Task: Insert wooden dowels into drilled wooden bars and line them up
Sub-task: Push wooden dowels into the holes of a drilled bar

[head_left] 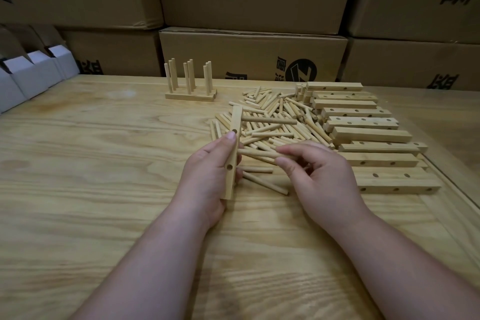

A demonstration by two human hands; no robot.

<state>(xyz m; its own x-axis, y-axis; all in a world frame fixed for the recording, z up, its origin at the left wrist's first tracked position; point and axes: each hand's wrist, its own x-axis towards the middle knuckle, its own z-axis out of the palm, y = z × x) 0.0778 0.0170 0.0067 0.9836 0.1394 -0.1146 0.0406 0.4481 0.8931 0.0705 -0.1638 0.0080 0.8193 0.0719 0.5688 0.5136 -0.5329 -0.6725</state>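
Hands at work over a pale wooden tabletop [104,163]. Left hand [207,176] curled round a drilled wooden bar [235,138], thumb along its near face, bar held roughly on end and pointing away, two holes showing on the visible face. Right hand [319,176] pinching a dowel [257,152] between thumb and fingertips, dowel lying level, its left end touching the side of the held bar near the middle. Two more dowels already seated [270,120] higher up that bar, sticking out to the right above the heap. Loose dowels [280,112] piled just behind the hands, a few strays beside the left hand's knuckles. Stack of drilled bars [363,122] to the right of the heap, laid crosswise in overlapping rows, holes facing up or forward. Finished bars with upright dowels [191,86] standing side by side at the far middle of the table, well apart from the hands. Cardboard cartons [252,54] stacked behind the table, printed with large black characters, upside down in this view and only partly visible; a round black logo on the middle carton, too cut off to read. Small white boxes [33,73] in a row at the far left edge, flaps open.
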